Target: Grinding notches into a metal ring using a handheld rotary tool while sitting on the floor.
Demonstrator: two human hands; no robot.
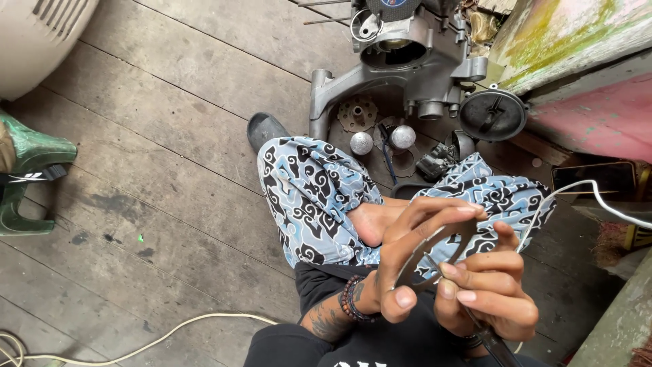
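Head view, left to right: a green plastic stool [27,170] at the far left edge, a white cable [136,343] loose across the wooden floor [170,136], then the person's crossed legs in patterned blue trousers [309,194]. Beyond the knees a grey engine casing [401,64] stands on the floor, with two round silver parts [382,140] and a black round cover [493,114] beside it. Left hand [414,261] is held up over the lap, fingers [441,209] curled shut around a thin curved metal piece [435,251] — likely a flat gasket or ring, too blurred to tell. Right hand [485,295], just beside and touching it, fingers closed on a slim dark tool [492,343] whose tip lies against the piece. Risks, as a judgement: the tip sits near the left thumb, so a slip under pressure could jab it; the thin piece could bend or snap if levered hard; if dropped, it could fall between the floor planks — or among the parts.
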